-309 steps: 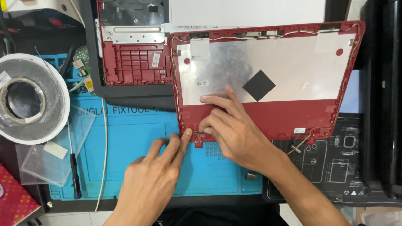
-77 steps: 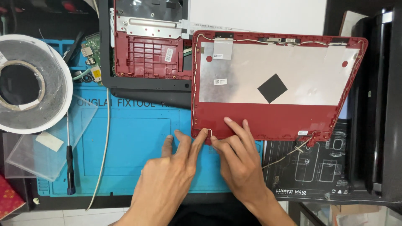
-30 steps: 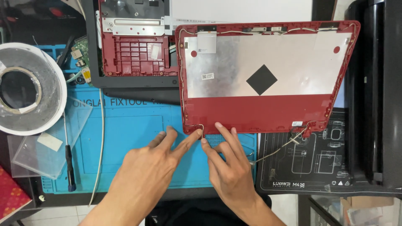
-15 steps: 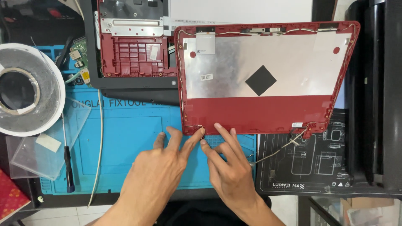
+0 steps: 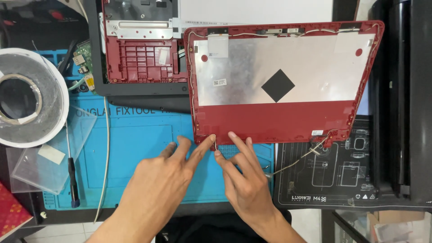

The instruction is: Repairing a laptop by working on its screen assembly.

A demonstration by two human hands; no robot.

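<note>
The red chassis (image 5: 144,54) is cut off by the top edge; the tape roll (image 5: 27,96) by the left; the hands' fingertips (image 5: 211,139) perhaps pinch a thin wire (image 5: 215,143), too small to tell.

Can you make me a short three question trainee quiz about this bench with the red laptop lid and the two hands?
1. True or false: the red laptop lid lies with its foil-lined inside facing up.
2. Which hand's fingertip is at the thin wire by the lid's lower left corner? A) left hand B) right hand C) both
3. What tool lies on the blue mat left of the hands?

Key:
1. True
2. C
3. A screwdriver with a black and blue handle
</note>
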